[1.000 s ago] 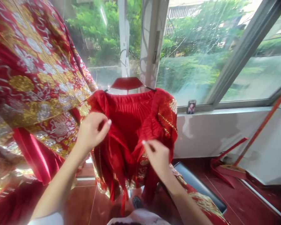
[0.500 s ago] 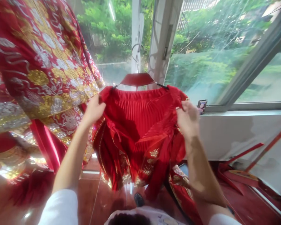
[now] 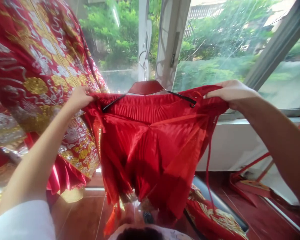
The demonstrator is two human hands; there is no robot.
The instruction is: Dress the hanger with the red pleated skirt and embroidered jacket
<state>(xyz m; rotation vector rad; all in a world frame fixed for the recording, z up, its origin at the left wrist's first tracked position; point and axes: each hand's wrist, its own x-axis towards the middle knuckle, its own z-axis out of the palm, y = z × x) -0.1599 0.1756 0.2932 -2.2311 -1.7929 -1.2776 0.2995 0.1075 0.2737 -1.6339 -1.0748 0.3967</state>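
Note:
A red pleated skirt (image 3: 150, 146) with a gathered waistband and a long tie cord hangs in front of me on a hanger (image 3: 146, 87). The hanger has a reddish-brown top, black arms and a metal hook. My left hand (image 3: 80, 97) is closed on the left end of the waistband. Out to the right, my right hand (image 3: 236, 94) grips the other end, pulling it past the hanger's black arm. Between my hands the waistband is stretched wide, and both arms of the hanger show in front of the cloth.
A red garment (image 3: 47, 66) with gold and silver embroidery hangs at the left. Behind the hanger are windows with a grey frame (image 3: 173, 40). At lower right lie embroidered red cloth (image 3: 215, 220), a dark flat-topped piece (image 3: 225, 198) and a red long-handled item (image 3: 255, 189).
Both hands have moved outward and up, the right one farther. The waistband has spread wide, the skirt's front has opened flat, and the hanger's arms have come into sight.

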